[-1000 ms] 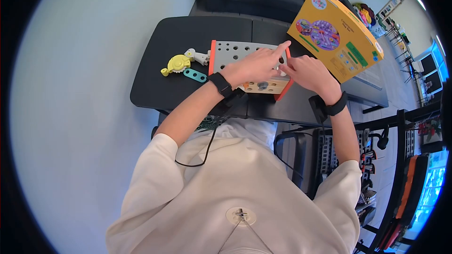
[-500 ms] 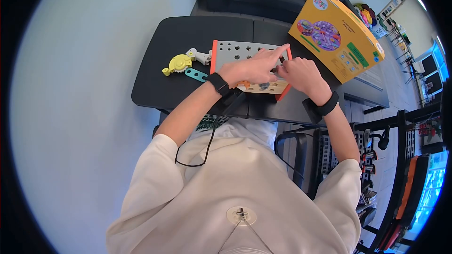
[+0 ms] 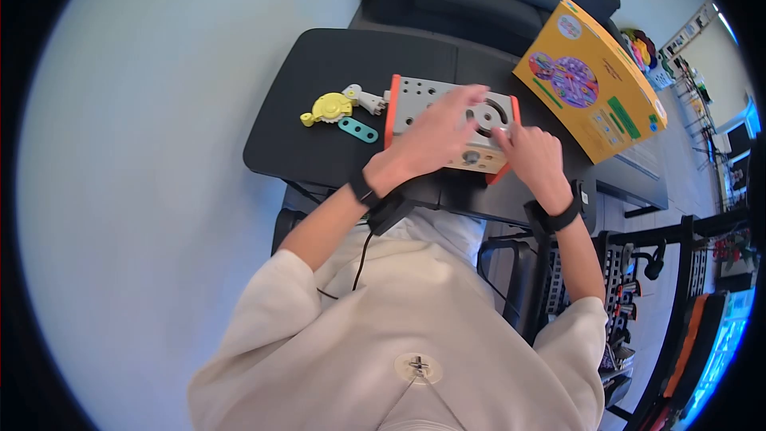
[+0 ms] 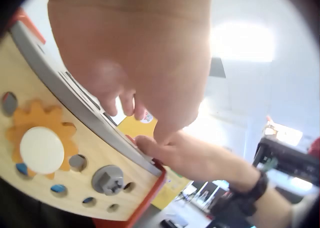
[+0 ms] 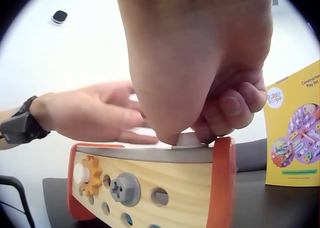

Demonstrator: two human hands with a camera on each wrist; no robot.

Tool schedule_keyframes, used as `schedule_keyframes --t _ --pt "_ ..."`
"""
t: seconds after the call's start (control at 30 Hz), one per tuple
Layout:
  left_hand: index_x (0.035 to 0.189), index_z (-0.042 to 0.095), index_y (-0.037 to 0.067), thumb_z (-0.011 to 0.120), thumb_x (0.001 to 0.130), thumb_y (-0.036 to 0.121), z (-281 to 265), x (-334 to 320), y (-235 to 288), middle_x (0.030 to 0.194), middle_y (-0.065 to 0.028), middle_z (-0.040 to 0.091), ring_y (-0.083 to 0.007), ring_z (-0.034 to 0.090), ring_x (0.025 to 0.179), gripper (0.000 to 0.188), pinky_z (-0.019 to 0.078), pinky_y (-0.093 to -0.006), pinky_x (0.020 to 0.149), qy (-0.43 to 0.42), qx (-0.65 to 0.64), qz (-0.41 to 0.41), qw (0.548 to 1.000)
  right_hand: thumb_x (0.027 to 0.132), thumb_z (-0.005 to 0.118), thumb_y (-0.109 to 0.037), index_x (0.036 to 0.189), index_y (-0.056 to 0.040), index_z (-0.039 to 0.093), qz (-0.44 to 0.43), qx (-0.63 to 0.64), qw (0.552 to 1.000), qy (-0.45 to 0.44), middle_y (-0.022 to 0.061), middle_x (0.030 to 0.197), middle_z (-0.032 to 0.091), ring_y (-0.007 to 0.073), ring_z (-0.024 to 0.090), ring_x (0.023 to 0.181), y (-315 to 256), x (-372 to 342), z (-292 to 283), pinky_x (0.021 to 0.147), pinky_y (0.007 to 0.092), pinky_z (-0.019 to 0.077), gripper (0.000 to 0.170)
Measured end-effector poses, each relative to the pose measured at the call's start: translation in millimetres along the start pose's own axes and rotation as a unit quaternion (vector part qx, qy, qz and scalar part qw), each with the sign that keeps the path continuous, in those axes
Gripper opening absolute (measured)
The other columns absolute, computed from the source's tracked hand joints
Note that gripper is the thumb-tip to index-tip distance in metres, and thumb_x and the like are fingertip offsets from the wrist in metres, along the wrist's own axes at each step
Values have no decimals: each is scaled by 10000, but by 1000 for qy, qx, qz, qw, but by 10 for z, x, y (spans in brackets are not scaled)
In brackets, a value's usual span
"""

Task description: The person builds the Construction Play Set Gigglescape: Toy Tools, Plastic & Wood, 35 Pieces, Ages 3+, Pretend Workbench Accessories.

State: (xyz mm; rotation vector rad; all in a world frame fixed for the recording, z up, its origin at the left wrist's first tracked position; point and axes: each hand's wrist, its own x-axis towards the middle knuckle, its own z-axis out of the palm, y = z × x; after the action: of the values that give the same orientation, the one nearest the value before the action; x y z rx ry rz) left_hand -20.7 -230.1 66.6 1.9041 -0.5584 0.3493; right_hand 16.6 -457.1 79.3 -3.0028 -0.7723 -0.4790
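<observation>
A toy workbench (image 3: 415, 97) with a grey holed top, pale wooden front and red ends stands on the table. My right hand (image 3: 536, 156) is at the right end of its top; in the right wrist view its thumb and curled fingers pinch a small whitish knob (image 5: 189, 139). Over the middle of the top is my left hand (image 3: 435, 137), fingers extended, holding nothing. Beside it a curved slot (image 3: 504, 109) shows in the top. On the wooden front sit an orange gear (image 4: 55, 119) with a white cap and a grey hex bolt (image 5: 125, 189).
Left of the workbench, on the black table (image 3: 279, 104), lie a yellow toy piece (image 3: 331, 106), a white jointed piece (image 3: 367, 100) and a teal holed strip (image 3: 358, 129). A yellow play-set box (image 3: 590, 80) stands at the back right. Beyond is a dark sofa (image 3: 479, 8).
My left hand has drawn back from the right end of the top, uncovering the curved slot. My right hand stays at that end. The head view has shifted, so the table appears farther right.
</observation>
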Motion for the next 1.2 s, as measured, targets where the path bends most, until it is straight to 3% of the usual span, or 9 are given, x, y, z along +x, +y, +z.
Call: schedule_keyframes --t 0.07,0.1,0.13,0.3,0.4,0.73,0.83,1.07,1.2 --pt "1229 610 36 554 1035 2 -356 -234 -125 1063 -96 695 -174 676 879 205 543 -313 765 201 60 24 977 1047 592 -495 752 -41 694 18 -14 1000 8 182 635 678 386 706 613 -8 -71 -77 542 455 540 551" --pt "1176 624 32 536 1040 -13 -525 -394 -202 996 -77 678 -140 634 825 168 508 -287 715 250 53 -45 966 1047 593 -507 749 -39 678 20 -2 1000 11 182 634 677 383 704 612 1 -94 -81 542 459 538 561" --pt "1153 634 33 535 1038 -4 -700 -525 -443 979 -100 694 -213 686 859 156 543 -334 762 259 131 -76 954 1047 595 -519 746 -37 662 21 9 1000 13 181 633 675 380 703 612 -25 -118 -97 542 462 536 572" --pt "1295 649 1 604 944 -3 -909 -1177 -1218 1311 -190 651 -371 669 1126 353 542 -449 940 30 421 -68 904 981 719 -343 747 -42 652 -76 141 987 -24 162 615 648 373 678 588 -460 -272 -226 531 451 529 387" --pt "1359 630 -13 640 914 14 -861 -1363 -1335 1432 -209 581 -353 596 1258 447 499 -469 1036 -66 496 -114 858 986 711 -315 797 -29 679 -121 166 974 -100 160 643 665 359 688 629 -671 -294 -250 570 452 533 344" --pt "1209 600 23 686 926 43 -1049 -1554 -1327 1371 -156 603 -339 593 1181 296 491 -457 1003 -54 462 15 885 1015 670 -255 844 -20 680 -161 245 948 -125 174 705 682 391 670 692 -804 -194 -232 623 481 514 290" --pt "1252 600 27 734 946 130 -1096 -1537 -1201 1154 -116 603 -310 614 1122 349 511 -450 971 -83 445 -81 888 1023 658 -248 859 -15 673 -156 285 939 -118 183 710 675 407 659 700 -810 -171 -213 635 490 506 285" --pt "1261 608 25 743 950 147 -1211 -1519 -1195 1114 -136 636 -339 653 1047 360 547 -460 897 -81 410 -117 901 1029 649 -224 862 0 660 -127 322 931 -114 192 711 658 421 639 695 -784 -142 -252 635 494 494 280" --pt "1234 633 -18 739 969 173 -1250 -1412 -1009 1055 -235 736 -371 749 905 343 594 -454 805 73 330 -204 919 1033 640 -213 889 4 660 -95 329 933 -110 187 732 666 408 647 707 -794 -144 -303 652 480 503 261"
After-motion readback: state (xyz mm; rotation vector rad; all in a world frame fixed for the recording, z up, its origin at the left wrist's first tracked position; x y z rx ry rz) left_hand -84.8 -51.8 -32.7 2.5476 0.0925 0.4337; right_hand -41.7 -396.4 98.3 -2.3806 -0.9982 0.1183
